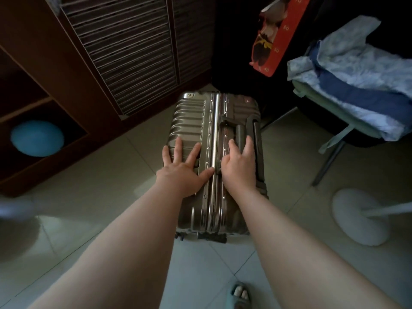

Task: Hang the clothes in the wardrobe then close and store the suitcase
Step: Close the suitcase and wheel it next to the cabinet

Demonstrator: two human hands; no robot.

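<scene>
Down at the bottom edge, a foot [239, 294] in a pale slipper on the tile floor [196, 275]. Both bare forearms stretched forward. Left hand [184, 168] flat, fingers spread wide, pressed palm-down on the ribbed shell of the case [191, 121], thumb lying against the metal seam [214, 152]. Right hand [239, 166] just across that seam, fingers extended and draped over the dark handle [256, 141], resting rather than gripping as far as can be told. Hands close together, one on either side of the seam, not touching. Case shut, standing on its side on the tiles, wheels at the near end, centre of view. Off to the right, a white round fan base [361, 217] on the floor. Further right and beyond, a chair [330, 161] piled with folded blue and white clothes [356, 70], not hung. Left, open wooden shelving with a blue ball [36, 138] in a cubby. Straight ahead past the case, louvred wardrobe doors [124, 52], closed. Far back, a red height chart [278, 34] against a dark surface.
</scene>
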